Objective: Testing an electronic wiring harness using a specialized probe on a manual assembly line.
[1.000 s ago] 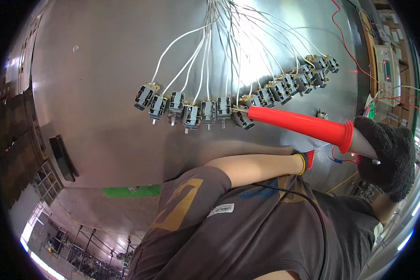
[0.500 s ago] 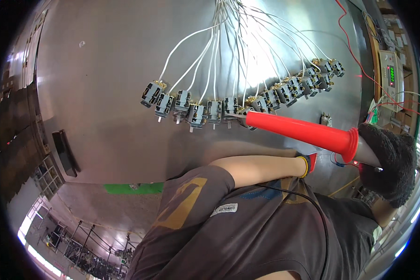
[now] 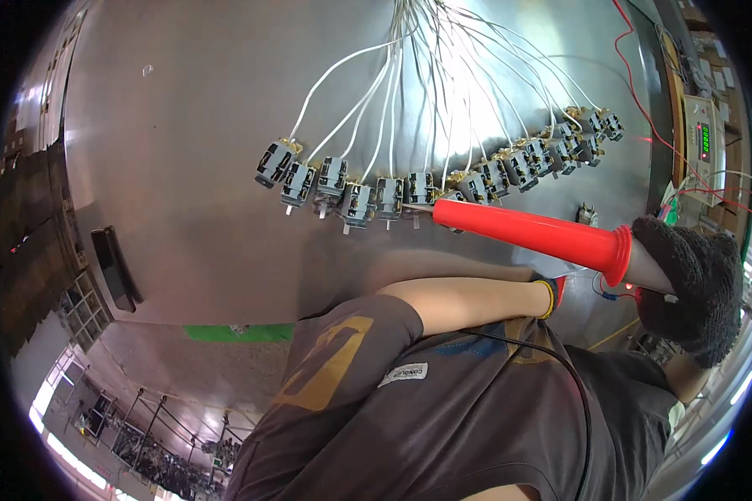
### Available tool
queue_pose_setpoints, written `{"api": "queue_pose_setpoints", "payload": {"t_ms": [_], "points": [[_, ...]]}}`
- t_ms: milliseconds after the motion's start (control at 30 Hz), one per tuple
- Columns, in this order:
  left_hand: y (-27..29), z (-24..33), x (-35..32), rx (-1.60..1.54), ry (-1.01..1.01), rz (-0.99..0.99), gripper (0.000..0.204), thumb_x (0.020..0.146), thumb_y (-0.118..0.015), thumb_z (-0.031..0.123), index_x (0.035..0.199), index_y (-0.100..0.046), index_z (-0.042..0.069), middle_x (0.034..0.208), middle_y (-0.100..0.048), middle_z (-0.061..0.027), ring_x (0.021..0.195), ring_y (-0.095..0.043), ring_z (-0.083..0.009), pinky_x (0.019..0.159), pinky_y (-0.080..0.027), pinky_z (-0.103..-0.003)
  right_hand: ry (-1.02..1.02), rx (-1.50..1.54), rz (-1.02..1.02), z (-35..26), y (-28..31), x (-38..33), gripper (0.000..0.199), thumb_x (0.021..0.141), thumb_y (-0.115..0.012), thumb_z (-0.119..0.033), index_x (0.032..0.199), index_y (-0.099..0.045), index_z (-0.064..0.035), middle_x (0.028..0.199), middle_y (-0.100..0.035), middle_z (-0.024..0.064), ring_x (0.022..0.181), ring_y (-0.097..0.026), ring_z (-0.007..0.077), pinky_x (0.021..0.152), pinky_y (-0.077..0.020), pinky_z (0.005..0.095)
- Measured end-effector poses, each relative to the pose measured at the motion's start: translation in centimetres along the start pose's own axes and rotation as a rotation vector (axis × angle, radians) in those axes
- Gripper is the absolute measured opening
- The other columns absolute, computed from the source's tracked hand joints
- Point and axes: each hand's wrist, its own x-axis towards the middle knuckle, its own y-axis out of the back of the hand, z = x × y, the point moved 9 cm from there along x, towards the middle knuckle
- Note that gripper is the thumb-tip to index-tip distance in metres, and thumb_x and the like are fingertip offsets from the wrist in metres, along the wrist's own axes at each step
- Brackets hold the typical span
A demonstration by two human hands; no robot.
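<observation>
My right hand (image 3: 695, 284), in a dark knit glove, is closed on the grey rear part of a red-sleeved test probe (image 3: 530, 238). The probe points left, its thin metal tip at the lower edge of a grey box-shaped switch (image 3: 420, 189); whether it touches cannot be made out. Similar grey switches (image 3: 358, 204) with short shafts stand in a curved row, each on a white wire. My left forearm (image 3: 476, 305) crosses in front of me to a yellow-edged cuff. Beyond that cuff my left hand is mostly hidden; only a bit of red (image 3: 561, 288) shows.
White wires (image 3: 409, 33) gather at the far side of the metal table (image 3: 184, 125). A dark bar (image 3: 113, 269) lies at the left. A meter with a green display (image 3: 702, 142) stands at the right, by a red lead (image 3: 635, 92). A small metal part (image 3: 587, 215) lies behind the probe.
The red probe has shifted slightly left along the row with my right hand. The whole view has moved a little; the switches remain in their row.
</observation>
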Motion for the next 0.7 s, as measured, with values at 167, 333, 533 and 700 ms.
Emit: {"api": "queue_pose_setpoints", "payload": {"t_ms": [167, 333, 533, 700], "points": [[-0.4, -0.4, -0.2, 0.02, -0.029, -0.048, 0.036, 0.103, -0.043, 0.043, 0.114, -0.06, 0.014, 0.101, -0.061, -0.0043, 0.087, -0.056, -0.0182, 0.081, -0.043, -0.046, -0.001, 0.006, 0.003, -0.4, 0.0, 0.2, 0.069, 0.051, -0.077, -0.006, 0.12, -0.07, -0.0075, 0.104, -0.074, 0.0128, 0.091, -0.071, 0.033, 0.083, -0.0513, 0.0438], [-0.8, -0.8, -0.7, 0.029, -0.052, -0.086, 0.036, 0.104, -0.042, 0.044, 0.114, -0.059, 0.014, 0.099, -0.061, -0.0037, 0.085, -0.055, -0.0175, 0.08, -0.042, -0.047, -0.004, 0.0, 0.007, -0.2, 0.4, 0.1, 0.069, 0.051, -0.076, -0.006, 0.12, -0.07, -0.0073, 0.104, -0.074, 0.013, 0.092, -0.071, 0.0333, 0.084, -0.0514, 0.0439], [-1.0, -1.3, -1.1, 0.022, -0.092, -0.14, 0.036, 0.105, -0.04, 0.044, 0.114, -0.058, 0.014, 0.097, -0.06, -0.0029, 0.083, -0.054, -0.0167, 0.078, -0.041, -0.047, 0.001, -0.007, 0.013, -0.9, 0.6, 0.2, 0.069, 0.051, -0.076, -0.006, 0.12, -0.07, -0.007, 0.105, -0.074, 0.0132, 0.092, -0.071, 0.0335, 0.084, -0.0514, 0.0441], [-1.5, -1.5, -1.8, 0.0, -0.143, -0.19, 0.036, 0.105, -0.038, 0.044, 0.114, -0.057, 0.015, 0.095, -0.059, -0.0023, 0.08, -0.054, -0.016, 0.077, -0.04, -0.047, 0.004, -0.005, 0.013, -1.7, 0.7, 0.8, 0.069, 0.05, -0.076, -0.005, 0.12, -0.07, -0.0067, 0.105, -0.074, 0.0133, 0.093, -0.071, 0.0338, 0.085, -0.0515, 0.0442]]}}
